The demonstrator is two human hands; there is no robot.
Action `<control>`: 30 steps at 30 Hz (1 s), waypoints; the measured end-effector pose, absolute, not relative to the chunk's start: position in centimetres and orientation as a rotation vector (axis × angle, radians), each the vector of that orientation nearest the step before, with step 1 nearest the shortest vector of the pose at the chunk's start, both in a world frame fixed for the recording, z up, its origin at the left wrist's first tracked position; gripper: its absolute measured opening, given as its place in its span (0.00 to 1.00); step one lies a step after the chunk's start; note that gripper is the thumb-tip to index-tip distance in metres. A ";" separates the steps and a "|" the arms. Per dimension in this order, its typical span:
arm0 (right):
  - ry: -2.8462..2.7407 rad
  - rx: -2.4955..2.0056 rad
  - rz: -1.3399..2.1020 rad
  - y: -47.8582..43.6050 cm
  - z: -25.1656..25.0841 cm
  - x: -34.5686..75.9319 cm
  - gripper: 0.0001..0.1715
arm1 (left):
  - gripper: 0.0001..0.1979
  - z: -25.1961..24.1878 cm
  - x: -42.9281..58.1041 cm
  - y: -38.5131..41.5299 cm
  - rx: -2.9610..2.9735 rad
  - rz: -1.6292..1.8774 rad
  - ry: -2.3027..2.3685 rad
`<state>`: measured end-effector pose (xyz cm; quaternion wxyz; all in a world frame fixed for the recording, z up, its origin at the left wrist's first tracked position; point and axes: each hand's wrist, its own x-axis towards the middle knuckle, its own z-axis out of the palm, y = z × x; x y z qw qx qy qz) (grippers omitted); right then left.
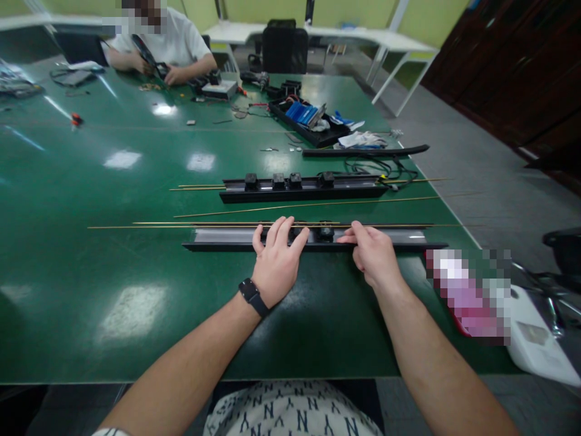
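Observation:
A long black channel rail (218,236) lies across the table in front of me, with small black blocks (325,231) inside it. Thin brass-coloured rods (149,227) run lengthwise along it, reaching past its left end. My left hand (278,260), with a black watch at the wrist, rests over the rail, fingers spread, partly hiding the blocks. Farther right, my right hand (373,251) has its fingers bent together at the line of a brass rod, seemingly pinching it; the fingertips partly hide the contact. Just beyond lies a single loose rod (272,208).
A second black rail (304,195) with several blocks lies behind. Farther back are a black strip (363,151), cables (381,166) and a black tray (313,134) with blue items. Across the table a person (158,48) handles a dark tool. A white device (540,339) sits at right.

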<state>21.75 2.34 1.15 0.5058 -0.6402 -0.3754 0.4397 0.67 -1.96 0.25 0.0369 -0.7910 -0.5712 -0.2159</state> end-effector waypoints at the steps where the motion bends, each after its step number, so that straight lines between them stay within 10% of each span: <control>1: -0.905 -1.545 1.064 2.3 1.2 21.7 0.19 | 0.25 0.3 0.7 -2.0 -2.428 -0.663 -1.756; 30: -0.897 -1.499 1.026 2.6 0.9 21.4 0.21 | 0.27 -1.2 0.3 -1.0 -2.405 -0.759 -1.703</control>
